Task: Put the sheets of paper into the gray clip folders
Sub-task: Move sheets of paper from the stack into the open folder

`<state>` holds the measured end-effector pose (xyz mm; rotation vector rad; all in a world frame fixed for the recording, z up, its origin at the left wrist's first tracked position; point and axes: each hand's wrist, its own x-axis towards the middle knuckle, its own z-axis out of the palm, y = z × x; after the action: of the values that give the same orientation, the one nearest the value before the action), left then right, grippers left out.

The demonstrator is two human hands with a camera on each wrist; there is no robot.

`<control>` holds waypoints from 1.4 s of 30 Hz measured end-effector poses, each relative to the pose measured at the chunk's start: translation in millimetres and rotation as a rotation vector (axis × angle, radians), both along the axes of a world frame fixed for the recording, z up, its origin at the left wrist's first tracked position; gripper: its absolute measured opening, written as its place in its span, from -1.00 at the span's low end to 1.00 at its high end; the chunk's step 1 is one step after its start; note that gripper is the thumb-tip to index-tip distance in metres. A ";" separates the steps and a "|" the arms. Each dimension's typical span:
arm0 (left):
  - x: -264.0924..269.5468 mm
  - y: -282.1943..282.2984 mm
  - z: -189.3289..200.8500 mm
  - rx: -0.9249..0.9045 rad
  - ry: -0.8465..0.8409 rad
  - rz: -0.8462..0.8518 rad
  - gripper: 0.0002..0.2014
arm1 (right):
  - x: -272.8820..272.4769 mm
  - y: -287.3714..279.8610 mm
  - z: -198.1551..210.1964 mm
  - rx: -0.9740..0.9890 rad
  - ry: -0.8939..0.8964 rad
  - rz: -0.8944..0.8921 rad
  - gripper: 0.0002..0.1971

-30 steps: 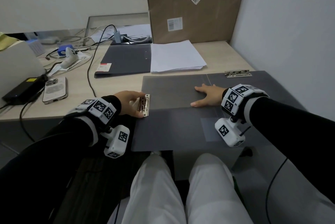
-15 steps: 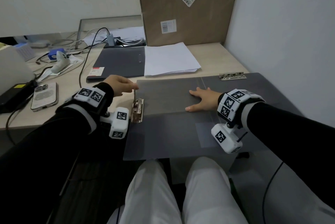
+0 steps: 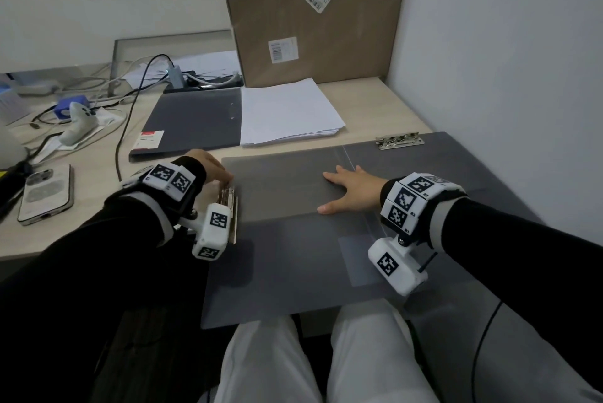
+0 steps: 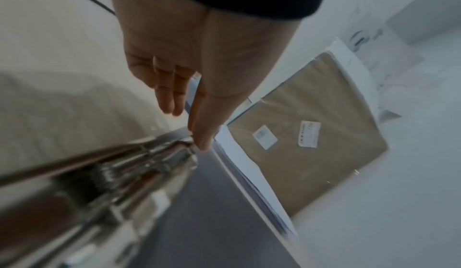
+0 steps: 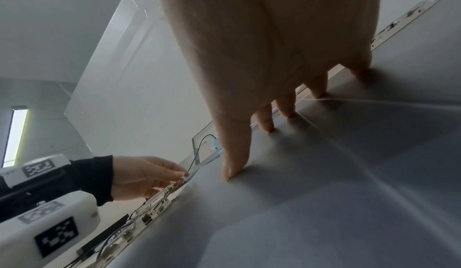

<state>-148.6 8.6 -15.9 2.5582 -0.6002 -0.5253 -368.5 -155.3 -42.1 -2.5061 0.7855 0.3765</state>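
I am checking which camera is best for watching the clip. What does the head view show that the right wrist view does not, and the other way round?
Only the head view shows the stack of white paper, a closed gray folder left of it, the phone and the cardboard box.

Only the right wrist view shows, from low down, the right hand's fingertips pressing on the folder.

Both show the open gray folder, the right hand flat on it, and the left hand at the metal clip on its left edge.

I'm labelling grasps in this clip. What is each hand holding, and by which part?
The left hand pinches the far end of the metal clip. The right hand holds nothing; it presses flat on the gray folder.
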 end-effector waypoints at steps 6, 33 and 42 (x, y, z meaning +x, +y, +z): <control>-47.1 -48.7 25.8 -0.109 -0.141 -0.234 -0.58 | -1.7 -26.3 13.4 -0.092 -0.203 -0.132 -0.28; -100.8 -119.1 -36.9 0.330 -0.111 -0.764 -0.27 | -2.5 -127.3 -2.4 -0.255 0.158 -0.150 -0.20; -100.5 -112.1 -36.3 0.282 -0.114 -0.749 -0.28 | -2.2 -118.8 5.6 -0.205 -0.174 -0.312 -0.52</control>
<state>-249.1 -103.5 -52.3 2.5643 -1.6497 -0.7454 -370.8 -274.2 -36.5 -2.4993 1.1705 -0.0312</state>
